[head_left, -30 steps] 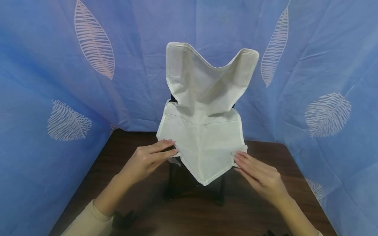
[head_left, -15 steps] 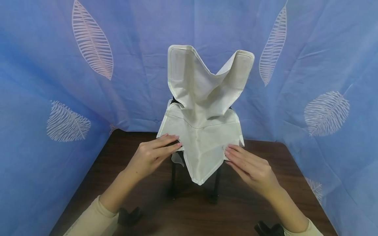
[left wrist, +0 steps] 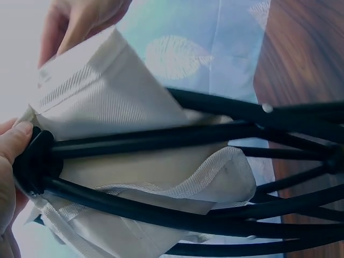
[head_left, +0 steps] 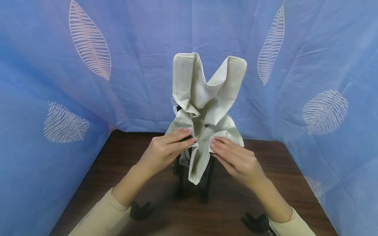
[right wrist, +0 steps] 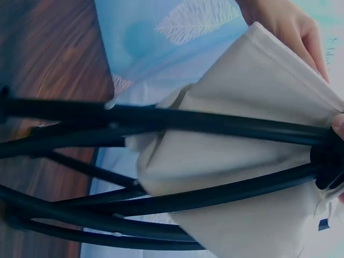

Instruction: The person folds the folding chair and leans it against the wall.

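Note:
A small folding chair with a cream fabric back and seat point(head_left: 217, 93) stands on the table, partly collapsed. Its fabric sags in deep folds between two upright back corners. Both hands hold the front seat corners: my left hand point(head_left: 168, 150) on the left one, my right hand point(head_left: 237, 160) on the right one. Underneath, black tube legs point(left wrist: 161, 141) cross each other in the left wrist view. In the right wrist view, similar tubes point(right wrist: 226, 194) meet at a dark corner joint point(right wrist: 325, 158) beside the right fingers. The palms are mostly hidden from the wrist cameras.
The chair's feet rest on a dark wood-grain table point(head_left: 124, 144). Blue cloth point(head_left: 147, 65) printed with white leaves hangs behind and along both sides. A black wrist strap mount shows at the left wrist point(head_left: 141, 210) and another at the right wrist point(head_left: 255, 224).
My two hands have moved closer together, bringing the seat corners inward. The back has narrowed and dropped a little, the fabric folds have deepened and the legs have drawn nearer each other.

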Tool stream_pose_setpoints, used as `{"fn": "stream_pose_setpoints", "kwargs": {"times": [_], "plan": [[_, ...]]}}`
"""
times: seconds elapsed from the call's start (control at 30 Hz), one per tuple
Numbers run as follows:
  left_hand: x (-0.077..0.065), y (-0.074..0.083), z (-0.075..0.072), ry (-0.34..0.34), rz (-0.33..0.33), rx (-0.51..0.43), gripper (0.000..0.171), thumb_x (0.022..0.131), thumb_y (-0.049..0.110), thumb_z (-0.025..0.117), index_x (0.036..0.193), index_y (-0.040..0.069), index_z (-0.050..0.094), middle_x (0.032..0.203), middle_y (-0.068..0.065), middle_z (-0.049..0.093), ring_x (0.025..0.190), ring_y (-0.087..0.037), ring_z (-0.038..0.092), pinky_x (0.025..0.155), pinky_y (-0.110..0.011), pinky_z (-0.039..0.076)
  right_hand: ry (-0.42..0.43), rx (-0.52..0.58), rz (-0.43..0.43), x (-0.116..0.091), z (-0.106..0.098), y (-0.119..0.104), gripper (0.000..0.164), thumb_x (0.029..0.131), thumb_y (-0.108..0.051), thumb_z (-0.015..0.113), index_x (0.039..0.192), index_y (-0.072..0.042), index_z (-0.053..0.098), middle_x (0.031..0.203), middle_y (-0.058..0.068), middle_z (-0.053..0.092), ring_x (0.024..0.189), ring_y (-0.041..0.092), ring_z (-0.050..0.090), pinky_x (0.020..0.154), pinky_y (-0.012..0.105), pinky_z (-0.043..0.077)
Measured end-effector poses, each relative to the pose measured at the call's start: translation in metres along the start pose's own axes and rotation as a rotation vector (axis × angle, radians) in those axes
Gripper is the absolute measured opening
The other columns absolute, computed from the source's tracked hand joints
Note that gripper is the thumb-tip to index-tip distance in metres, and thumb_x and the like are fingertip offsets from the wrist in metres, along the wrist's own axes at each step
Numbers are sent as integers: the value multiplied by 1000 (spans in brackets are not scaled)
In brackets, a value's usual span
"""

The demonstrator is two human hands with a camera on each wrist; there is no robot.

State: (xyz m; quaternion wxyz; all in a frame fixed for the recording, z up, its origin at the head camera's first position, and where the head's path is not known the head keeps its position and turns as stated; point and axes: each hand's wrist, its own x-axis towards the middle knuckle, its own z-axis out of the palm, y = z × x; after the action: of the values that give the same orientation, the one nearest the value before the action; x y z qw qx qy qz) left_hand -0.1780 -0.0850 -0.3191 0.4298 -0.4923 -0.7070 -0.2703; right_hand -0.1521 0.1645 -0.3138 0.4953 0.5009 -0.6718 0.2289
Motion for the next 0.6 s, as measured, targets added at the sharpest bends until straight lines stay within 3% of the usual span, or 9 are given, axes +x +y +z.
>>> {"fn": "stream_pose_setpoints", "kwargs": {"times": [0.17,0.6], "plan": [[7,5,6,3,15,-1,18,91,12,66,106,7,76,110,-13,73,106,-26,69,96,-34,54,-31,-19,-2,5,5,-3,21,95,-11,61,102,4,74,99,18,74,99,29,70,98,28,52],[11,5,6,-20,29,13,19,91,9,66,108,6,75,110,-12,73,105,-25,70,97,-34,53,-43,-48,-21,14,10,-4,20,95,-10,61,103,3,74,99,16,75,92,31,71,93,30,55]]}}
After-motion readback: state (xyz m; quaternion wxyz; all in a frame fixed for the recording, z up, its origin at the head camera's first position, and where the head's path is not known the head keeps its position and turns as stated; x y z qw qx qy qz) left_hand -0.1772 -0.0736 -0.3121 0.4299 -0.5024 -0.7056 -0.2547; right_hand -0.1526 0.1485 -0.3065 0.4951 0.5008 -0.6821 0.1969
